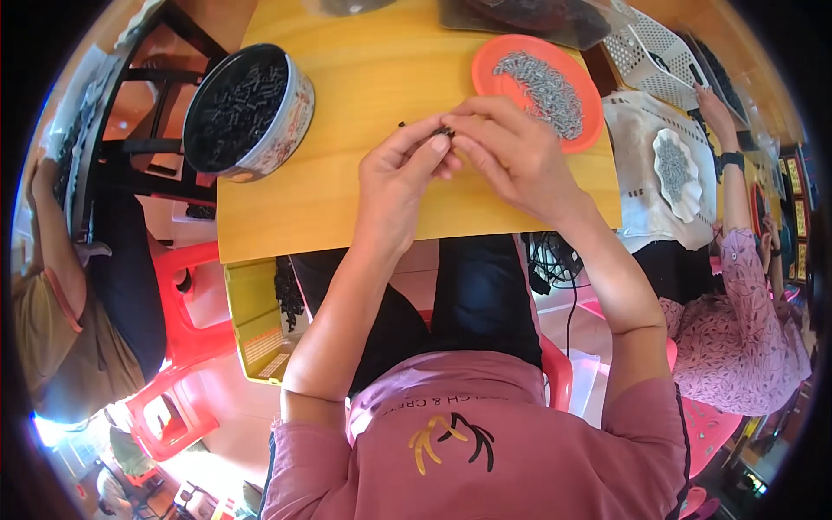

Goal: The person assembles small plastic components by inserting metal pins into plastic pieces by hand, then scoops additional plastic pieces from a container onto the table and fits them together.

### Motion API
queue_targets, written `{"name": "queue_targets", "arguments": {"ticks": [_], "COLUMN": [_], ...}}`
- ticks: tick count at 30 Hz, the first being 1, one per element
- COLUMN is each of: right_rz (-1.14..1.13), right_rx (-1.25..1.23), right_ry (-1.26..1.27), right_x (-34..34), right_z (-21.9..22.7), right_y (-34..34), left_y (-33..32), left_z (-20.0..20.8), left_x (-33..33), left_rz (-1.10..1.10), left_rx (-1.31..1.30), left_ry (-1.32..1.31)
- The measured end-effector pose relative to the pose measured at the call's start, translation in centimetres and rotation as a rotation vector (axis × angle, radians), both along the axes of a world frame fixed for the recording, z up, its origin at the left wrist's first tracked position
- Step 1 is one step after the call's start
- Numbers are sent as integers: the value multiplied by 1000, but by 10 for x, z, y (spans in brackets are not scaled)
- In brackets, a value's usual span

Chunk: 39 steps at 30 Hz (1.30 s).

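- A small dark piece (444, 132) is being pinched between the thumb and fingers of the left hand (399, 169), above the table; its shape is being largely hidden by the fingertips.
- The fingertips of the right hand (513, 149) are being held close together at that same piece, meeting the left hand's fingers; whether anything is being gripped by them cannot be told.
- Both hands are being held over the near part of a yellow wood-grained table (364, 78).
- To the left of the grip and a little beyond it, many small black pieces (238, 104) are being contained in a round tub (295, 121) with a patterned outer wall.
- To the right of the grip and beyond it, a heap of small silvery metal parts (546, 91) is being held on a red plate (593, 97), near the right hand.
- Farther right of the grip, more grey parts (671, 165) are being held in a white scalloped dish (694, 195), which is being supported by a pale cloth (626, 156).
- Beyond that dish, a co-worker's hand (714, 108) is being extended near a white perforated basket (640, 54).
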State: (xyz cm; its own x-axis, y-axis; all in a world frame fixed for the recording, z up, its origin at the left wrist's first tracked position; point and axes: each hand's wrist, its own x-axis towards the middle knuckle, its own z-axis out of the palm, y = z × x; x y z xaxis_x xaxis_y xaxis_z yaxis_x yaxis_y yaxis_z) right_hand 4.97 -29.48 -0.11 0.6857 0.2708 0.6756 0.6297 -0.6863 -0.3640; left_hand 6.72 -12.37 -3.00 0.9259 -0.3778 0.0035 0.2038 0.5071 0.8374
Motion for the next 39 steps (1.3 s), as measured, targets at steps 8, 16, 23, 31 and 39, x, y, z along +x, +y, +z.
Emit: {"name": "queue_targets", "arguments": {"ticks": [8,16,23,31,39], "right_rz": [142,-38,81,374,372], "right_rx": [142,-238,157,756,859], "right_ry": [365,512,808,892,837], "right_x": [29,66,51,-6,-18], "right_z": [-4,-23,-6,19,15], "right_y": [32,47,54,61,60], "left_y": [62,78,77,73,70], "left_z": [-12,-18,-10,3,15], "left_x": [-20,-26,-27,-38,-44], "left_rz": [96,92,90,62,101], "left_rx": [70,8,-75,-95,49], "left_ry": [70,100,89,2,-78]}}
